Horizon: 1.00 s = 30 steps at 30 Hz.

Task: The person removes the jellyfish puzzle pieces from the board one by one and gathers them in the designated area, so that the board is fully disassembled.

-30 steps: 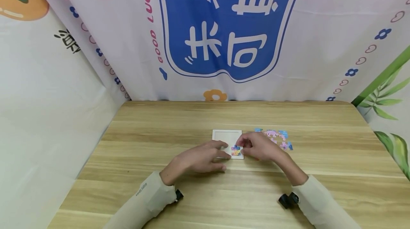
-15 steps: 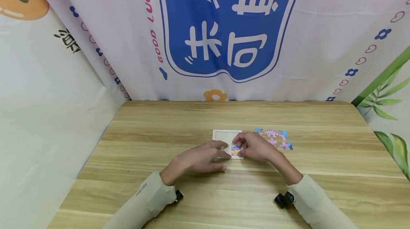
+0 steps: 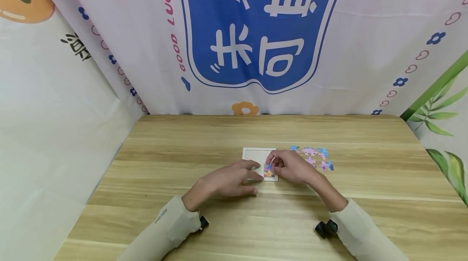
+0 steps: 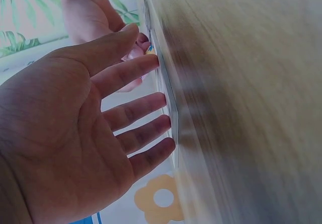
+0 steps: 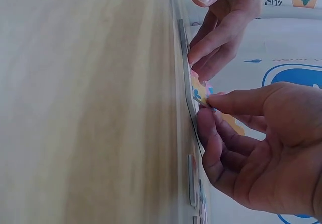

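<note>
A white puzzle tray [image 3: 256, 154] lies flat on the wooden table, with colourful joined jigsaw pieces [image 3: 269, 173] in its near right corner. My left hand [image 3: 235, 179] spreads its straight fingers over the tray's left part, fingertips down at its surface. From the right, my right hand [image 3: 293, 167] reaches over the tray's edge. Its thumb and fingers pinch a jigsaw piece [image 5: 199, 89], seen tilted up a little from the tray in the right wrist view. Part of that piece is hidden behind the fingertips.
Several loose pink and blue jigsaw pieces [image 3: 310, 152] lie on the table [image 3: 204, 131] just right of the tray, partly behind the right hand. A printed cloth [image 3: 157, 70] hangs along the table's back edge.
My right hand has shifted left, further over the tray's right side, and its fingers have closed in at the joined pieces. The left hand has stayed in place.
</note>
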Each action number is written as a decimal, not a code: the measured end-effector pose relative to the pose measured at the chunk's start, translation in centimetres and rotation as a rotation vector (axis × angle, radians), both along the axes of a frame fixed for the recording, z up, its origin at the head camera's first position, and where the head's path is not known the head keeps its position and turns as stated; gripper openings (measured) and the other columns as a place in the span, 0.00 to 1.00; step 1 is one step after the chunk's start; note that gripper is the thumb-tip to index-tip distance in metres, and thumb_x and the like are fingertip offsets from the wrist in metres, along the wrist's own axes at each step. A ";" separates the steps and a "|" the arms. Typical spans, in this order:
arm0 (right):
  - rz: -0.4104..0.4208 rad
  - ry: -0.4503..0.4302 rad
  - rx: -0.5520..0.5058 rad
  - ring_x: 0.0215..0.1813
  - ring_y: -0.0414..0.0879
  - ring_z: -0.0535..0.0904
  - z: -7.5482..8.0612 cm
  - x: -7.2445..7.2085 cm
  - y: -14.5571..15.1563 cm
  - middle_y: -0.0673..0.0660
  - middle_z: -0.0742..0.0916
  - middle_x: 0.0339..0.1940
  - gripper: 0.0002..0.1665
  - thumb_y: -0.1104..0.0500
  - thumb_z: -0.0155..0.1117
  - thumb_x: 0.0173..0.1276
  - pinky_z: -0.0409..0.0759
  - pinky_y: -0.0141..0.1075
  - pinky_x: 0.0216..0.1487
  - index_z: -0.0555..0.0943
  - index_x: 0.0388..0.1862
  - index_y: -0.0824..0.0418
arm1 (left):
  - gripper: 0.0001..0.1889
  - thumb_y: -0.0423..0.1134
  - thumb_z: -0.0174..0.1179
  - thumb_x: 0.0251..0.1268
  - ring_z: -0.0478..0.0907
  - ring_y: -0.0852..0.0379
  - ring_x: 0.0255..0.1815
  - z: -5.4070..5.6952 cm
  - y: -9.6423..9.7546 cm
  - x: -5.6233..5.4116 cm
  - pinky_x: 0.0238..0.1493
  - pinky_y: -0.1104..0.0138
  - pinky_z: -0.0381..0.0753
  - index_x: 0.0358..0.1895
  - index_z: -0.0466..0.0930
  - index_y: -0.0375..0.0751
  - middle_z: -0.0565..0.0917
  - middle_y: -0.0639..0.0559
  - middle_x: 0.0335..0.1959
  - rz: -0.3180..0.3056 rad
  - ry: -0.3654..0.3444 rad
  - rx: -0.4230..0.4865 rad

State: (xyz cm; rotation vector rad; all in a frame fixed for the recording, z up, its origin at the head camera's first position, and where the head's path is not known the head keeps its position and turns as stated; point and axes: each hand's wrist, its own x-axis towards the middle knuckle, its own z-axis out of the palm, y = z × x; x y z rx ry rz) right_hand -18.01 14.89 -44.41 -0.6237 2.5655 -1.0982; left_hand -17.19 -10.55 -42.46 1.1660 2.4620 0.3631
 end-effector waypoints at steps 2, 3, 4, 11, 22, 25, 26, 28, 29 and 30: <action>0.008 0.002 -0.007 0.36 0.42 0.80 0.0 0.0 0.1 0.52 0.88 0.36 0.09 0.69 0.64 0.75 0.79 0.34 0.40 0.85 0.48 0.58 | 0.23 0.52 0.64 0.80 0.67 0.46 0.83 0.0 0.0 0.0 0.82 0.52 0.70 0.71 0.84 0.51 0.70 0.45 0.82 -0.001 0.003 0.000; 0.011 0.006 -0.010 0.37 0.42 0.80 0.0 0.1 0.1 0.52 0.88 0.37 0.09 0.69 0.64 0.75 0.79 0.34 0.40 0.85 0.48 0.58 | 0.23 0.52 0.64 0.80 0.67 0.46 0.83 0.0 0.0 0.0 0.82 0.51 0.70 0.71 0.84 0.51 0.70 0.45 0.82 -0.002 0.003 0.001; 0.013 0.009 -0.014 0.37 0.41 0.80 0.0 0.1 0.2 0.52 0.88 0.37 0.09 0.68 0.63 0.76 0.79 0.34 0.40 0.85 0.48 0.58 | 0.22 0.52 0.64 0.80 0.67 0.46 0.83 0.0 -0.1 0.0 0.82 0.51 0.70 0.71 0.84 0.51 0.70 0.45 0.82 -0.003 0.003 0.003; -0.021 -0.004 -0.047 0.41 0.43 0.80 0.1 0.4 1.5 0.53 0.88 0.40 0.08 0.66 0.63 0.79 0.81 0.34 0.43 0.86 0.50 0.57 | 0.23 0.52 0.63 0.80 0.67 0.46 0.83 -0.1 0.0 0.0 0.82 0.51 0.70 0.71 0.83 0.51 0.70 0.45 0.82 0.000 -0.001 0.003; -0.038 -0.054 -0.068 0.43 0.45 0.80 0.6 0.8 3.5 0.55 0.87 0.43 0.10 0.65 0.60 0.80 0.81 0.33 0.45 0.86 0.53 0.61 | 0.22 0.52 0.64 0.80 0.66 0.46 0.84 -0.1 0.0 0.1 0.83 0.51 0.68 0.71 0.84 0.52 0.70 0.46 0.83 0.016 -0.001 -0.011; -0.026 -0.037 -0.065 0.43 0.44 0.81 0.5 0.9 3.9 0.55 0.89 0.43 0.10 0.65 0.61 0.80 0.82 0.32 0.45 0.86 0.54 0.63 | 0.22 0.52 0.64 0.80 0.66 0.46 0.84 -0.1 0.0 0.1 0.83 0.51 0.69 0.71 0.84 0.52 0.70 0.45 0.83 0.020 -0.002 -0.009; -0.019 -0.029 -0.068 0.43 0.43 0.82 0.4 0.9 4.0 0.55 0.89 0.43 0.11 0.65 0.62 0.80 0.82 0.32 0.45 0.86 0.55 0.63 | 0.22 0.52 0.64 0.80 0.66 0.46 0.84 -0.1 0.0 0.1 0.83 0.51 0.69 0.71 0.84 0.52 0.69 0.45 0.83 0.020 -0.003 -0.009; -0.013 -0.015 -0.069 0.43 0.43 0.82 0.4 1.0 4.3 0.55 0.89 0.43 0.11 0.64 0.62 0.80 0.83 0.31 0.45 0.87 0.55 0.63 | 0.22 0.52 0.64 0.80 0.66 0.46 0.84 -0.1 0.0 0.1 0.83 0.51 0.69 0.71 0.83 0.51 0.69 0.45 0.83 0.020 -0.005 -0.008; -0.012 -0.009 -0.069 0.43 0.43 0.82 0.4 1.0 4.5 0.55 0.90 0.43 0.11 0.64 0.63 0.80 0.83 0.31 0.44 0.87 0.55 0.63 | 0.22 0.52 0.64 0.80 0.66 0.46 0.84 -0.1 -0.1 0.1 0.83 0.51 0.69 0.71 0.83 0.51 0.69 0.45 0.83 0.019 -0.006 -0.008; -0.009 -0.002 -0.072 0.43 0.43 0.82 0.4 1.1 4.6 0.54 0.90 0.43 0.10 0.64 0.63 0.80 0.83 0.31 0.44 0.87 0.54 0.63 | 0.23 0.52 0.63 0.80 0.66 0.46 0.84 -0.1 -0.1 0.1 0.83 0.51 0.69 0.71 0.83 0.51 0.69 0.45 0.83 0.017 -0.006 -0.009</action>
